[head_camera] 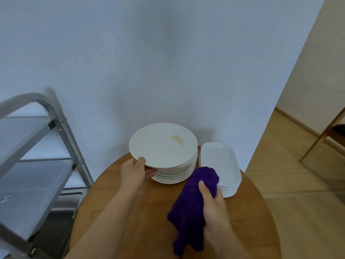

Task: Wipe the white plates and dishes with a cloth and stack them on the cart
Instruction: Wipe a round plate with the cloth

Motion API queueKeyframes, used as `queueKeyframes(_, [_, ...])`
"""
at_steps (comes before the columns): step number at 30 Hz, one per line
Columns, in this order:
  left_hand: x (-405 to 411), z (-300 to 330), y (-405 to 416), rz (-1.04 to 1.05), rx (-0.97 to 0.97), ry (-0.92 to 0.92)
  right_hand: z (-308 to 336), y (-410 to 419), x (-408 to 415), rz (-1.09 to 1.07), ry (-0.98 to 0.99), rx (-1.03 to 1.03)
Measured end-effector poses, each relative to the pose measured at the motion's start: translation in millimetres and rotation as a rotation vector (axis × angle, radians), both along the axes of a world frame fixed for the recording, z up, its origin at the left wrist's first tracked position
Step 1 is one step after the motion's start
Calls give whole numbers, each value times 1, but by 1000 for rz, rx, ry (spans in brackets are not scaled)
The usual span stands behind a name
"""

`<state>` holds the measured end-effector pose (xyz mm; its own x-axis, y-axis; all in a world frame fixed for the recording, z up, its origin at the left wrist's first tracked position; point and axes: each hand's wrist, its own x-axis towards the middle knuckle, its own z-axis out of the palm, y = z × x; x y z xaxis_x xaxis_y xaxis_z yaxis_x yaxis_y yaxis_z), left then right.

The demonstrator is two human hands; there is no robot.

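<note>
On the round table (130,212): stack of round plates (173,174) at the back, stack of oblong dishes (226,176) just right of it. Cloth (190,202) in front, between the stacks. Cart (33,165) left of the table, against the wall (149,62).

Single head view – looks forward and down, close over round table (141,212), wall behind.

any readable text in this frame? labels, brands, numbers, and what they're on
None readable.
Top round white plate: no print, only a yellowish smear.
Stack of white oblong dishes: unmarked.
Purple cloth held by the right hand: no tag visible.
Grey metal cart: no label visible; parts are blurred.
Left hand grips the top plate's rim.
</note>
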<state>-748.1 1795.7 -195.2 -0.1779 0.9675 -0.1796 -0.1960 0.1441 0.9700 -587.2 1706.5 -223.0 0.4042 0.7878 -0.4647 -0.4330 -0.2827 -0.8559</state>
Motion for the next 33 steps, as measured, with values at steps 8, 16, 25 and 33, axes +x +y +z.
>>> queueKeyframes(8, [-19, 12, -74, -32, 26, 32, 35, -26, -13, 11, 142, 160])
queueKeyframes(16, [-40, 31, -157, -120, 118, 249, 48, -83, -16, 41, 201, 187])
queueKeyframes(25, [-78, 34, -194, -361, -381, -513, 31, -150, -8, 171, 132, 40])
queueKeyframes(33, [-52, 5, -215, -32, -329, -565, 50, -158, 3, -84, -607, 60])
